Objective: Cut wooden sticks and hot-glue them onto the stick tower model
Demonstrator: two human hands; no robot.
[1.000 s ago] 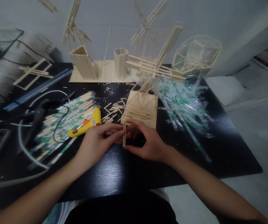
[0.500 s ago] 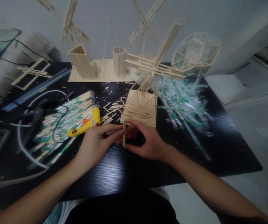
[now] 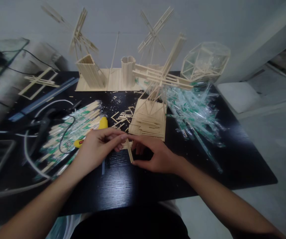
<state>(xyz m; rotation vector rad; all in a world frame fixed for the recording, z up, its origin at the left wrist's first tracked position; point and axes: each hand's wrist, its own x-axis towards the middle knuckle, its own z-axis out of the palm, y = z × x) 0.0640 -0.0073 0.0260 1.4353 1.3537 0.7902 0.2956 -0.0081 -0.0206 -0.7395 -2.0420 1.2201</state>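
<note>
My left hand (image 3: 98,148) and my right hand (image 3: 155,155) meet over the black table (image 3: 123,186), both pinching a short bundle of thin wooden sticks (image 3: 130,154) that slants down to the right. Just beyond my fingers lies a flat stack of sticks forming a square base (image 3: 148,121), with a slanted stick frame (image 3: 161,78) rising from it. A yellow glue gun (image 3: 100,125) lies left of the base, partly hidden behind my left hand.
Wrapped chopsticks (image 3: 70,127) and cables (image 3: 33,146) crowd the left side. Empty clear wrappers (image 3: 195,113) pile at the right. Stick windmill models (image 3: 90,68), a stick cup (image 3: 128,68) and a clear faceted dome (image 3: 204,61) stand at the back. Loose stick offcuts (image 3: 121,118) lie mid-table.
The stick piece, held upright before, now tilts and sits lower toward the table. My hands shifted slightly left and down, and my left hand covers more of the glue gun.
</note>
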